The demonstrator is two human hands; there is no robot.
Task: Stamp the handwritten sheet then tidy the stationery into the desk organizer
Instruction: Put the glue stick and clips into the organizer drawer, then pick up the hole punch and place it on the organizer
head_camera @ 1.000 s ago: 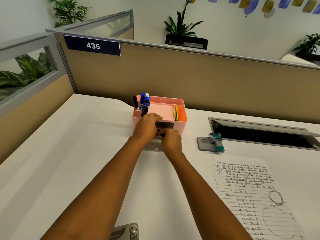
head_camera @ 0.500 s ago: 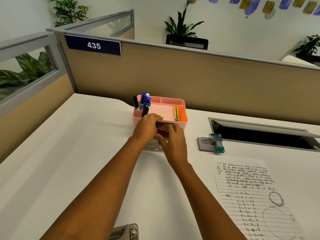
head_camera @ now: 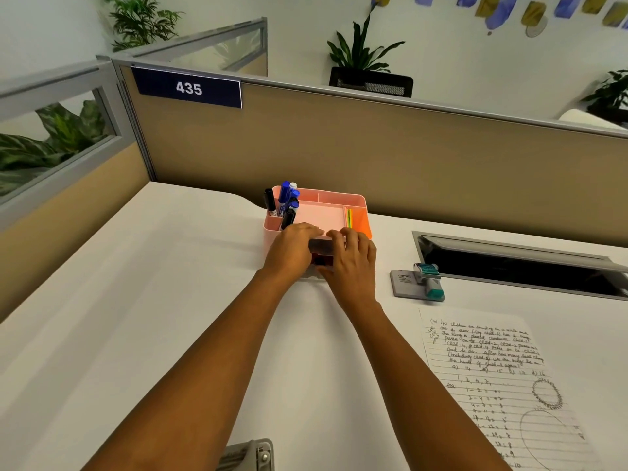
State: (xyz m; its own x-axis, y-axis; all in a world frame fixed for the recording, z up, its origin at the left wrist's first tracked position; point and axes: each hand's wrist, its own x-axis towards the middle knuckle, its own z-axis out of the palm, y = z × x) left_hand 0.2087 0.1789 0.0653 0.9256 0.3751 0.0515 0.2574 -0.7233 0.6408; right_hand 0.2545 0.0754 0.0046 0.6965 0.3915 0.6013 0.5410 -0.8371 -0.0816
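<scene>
Both hands closed on a dark block [head_camera: 321,247] at the near wall of the pink organizer [head_camera: 353,199]. Beyond the grip, upright markers [head_camera: 284,202] and the partition [head_camera: 407,158] blocked the way. Right of the grip stood a stamp on its pad [head_camera: 417,281], then the sheet [head_camera: 503,385]. Left of the grip the white surface [head_camera: 136,283] lay open.
</scene>
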